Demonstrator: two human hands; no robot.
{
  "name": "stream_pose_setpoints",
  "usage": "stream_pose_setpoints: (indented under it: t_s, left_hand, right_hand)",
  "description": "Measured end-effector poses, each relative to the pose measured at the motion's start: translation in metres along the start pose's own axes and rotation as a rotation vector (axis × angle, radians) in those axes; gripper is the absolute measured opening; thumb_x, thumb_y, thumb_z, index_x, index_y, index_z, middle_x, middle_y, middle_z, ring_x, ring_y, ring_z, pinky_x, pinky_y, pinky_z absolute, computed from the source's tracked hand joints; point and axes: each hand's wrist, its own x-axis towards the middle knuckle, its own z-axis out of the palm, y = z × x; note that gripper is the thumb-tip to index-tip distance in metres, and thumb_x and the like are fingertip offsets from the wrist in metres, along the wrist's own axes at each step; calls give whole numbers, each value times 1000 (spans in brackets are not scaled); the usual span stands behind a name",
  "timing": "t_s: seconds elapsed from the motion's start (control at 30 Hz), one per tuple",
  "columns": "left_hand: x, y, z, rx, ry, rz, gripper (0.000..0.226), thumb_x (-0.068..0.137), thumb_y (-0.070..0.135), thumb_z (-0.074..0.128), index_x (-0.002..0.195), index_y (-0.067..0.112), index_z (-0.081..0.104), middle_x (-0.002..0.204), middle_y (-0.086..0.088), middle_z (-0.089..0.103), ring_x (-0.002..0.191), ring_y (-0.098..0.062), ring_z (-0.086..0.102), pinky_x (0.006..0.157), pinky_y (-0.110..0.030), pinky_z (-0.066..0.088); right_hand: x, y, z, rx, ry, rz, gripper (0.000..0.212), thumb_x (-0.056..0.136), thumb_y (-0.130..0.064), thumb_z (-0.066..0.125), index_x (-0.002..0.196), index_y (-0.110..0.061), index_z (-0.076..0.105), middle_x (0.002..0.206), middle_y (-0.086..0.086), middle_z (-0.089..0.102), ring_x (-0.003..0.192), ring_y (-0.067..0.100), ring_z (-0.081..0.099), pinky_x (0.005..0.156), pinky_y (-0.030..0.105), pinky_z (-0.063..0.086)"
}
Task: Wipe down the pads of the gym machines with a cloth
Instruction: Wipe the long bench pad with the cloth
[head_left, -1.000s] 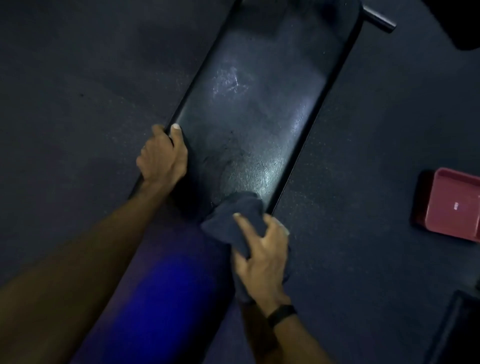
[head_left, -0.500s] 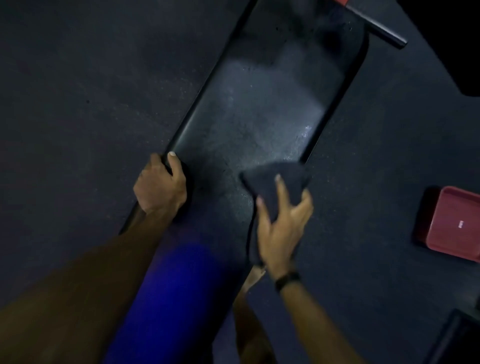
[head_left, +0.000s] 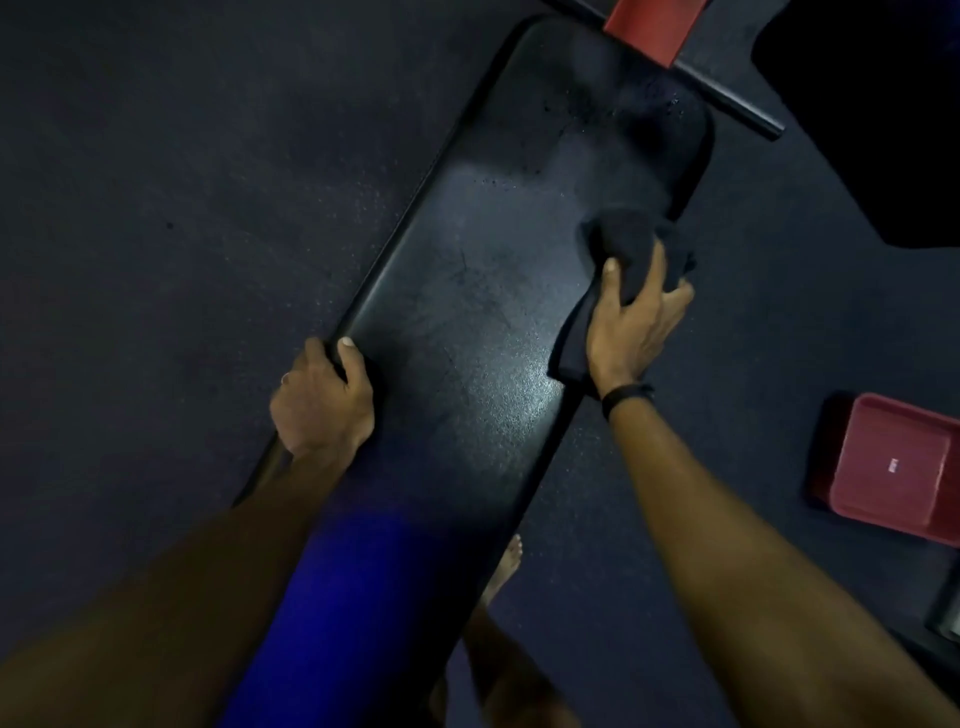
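From the head view, the long black vinyl bench pad (head_left: 483, 291) runs diagonally over the dark rubber floor (head_left: 182, 182). The right hand (head_left: 631, 325) grips a bunched dark cloth (head_left: 623, 244) pressed onto the pad near its right edge, toward the far end. The left hand (head_left: 322, 400) curls round the pad's left edge, bracing it. Likely risks: the cloth sliding off the edge, or the speckled far end (head_left: 613, 109) being missed in this dim light.
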Motion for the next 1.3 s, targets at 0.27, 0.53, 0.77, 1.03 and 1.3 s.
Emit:
stream_pose_setpoints:
  t_s: [0.27,0.53,0.77,1.03,1.3]
  left_hand:
    - [2,-4,-9,-8,-146,-83,45,106,45,28,106,7,51,98,-17,62,81,-29,51,76,-43,37]
    - [69,92,-3,-271,-155,-202,60,105,53,26,125,7,58,126,-18,61,117,-37,55,100,-48,36]
    - [91,133,17,-90,-82,-382,83,100,68,21,116,-5,59,120,-25,61,109,-40,58,93,-48,41]
    - [90,152,7,-127,-97,-418,58,104,57,30,75,9,46,88,-14,49,85,-28,46,85,-42,37]
    - [98,143,17,-95,-31,-401,62,103,57,33,59,14,36,77,-14,49,75,-29,45,75,-41,35]
  right_hand:
    - [-171,36,-36,21,-169,25,59,97,-48,55,151,-47,31,143,3,33,135,17,36,114,47,37]
    - [69,1,7,-37,-24,-43,58,96,-42,58,147,-17,48,140,26,42,131,40,43,108,35,32]
    - [120,-27,14,-405,-77,-147,60,98,-59,46,149,-27,47,147,26,40,130,42,40,106,50,32]
    - [24,-8,-11,-516,-244,-318,54,95,-50,52,145,-30,50,132,24,45,105,36,49,89,48,42]
    - [214,-101,72,-525,-48,-41,50,99,-47,48,146,-32,49,148,20,43,137,38,40,108,43,29]
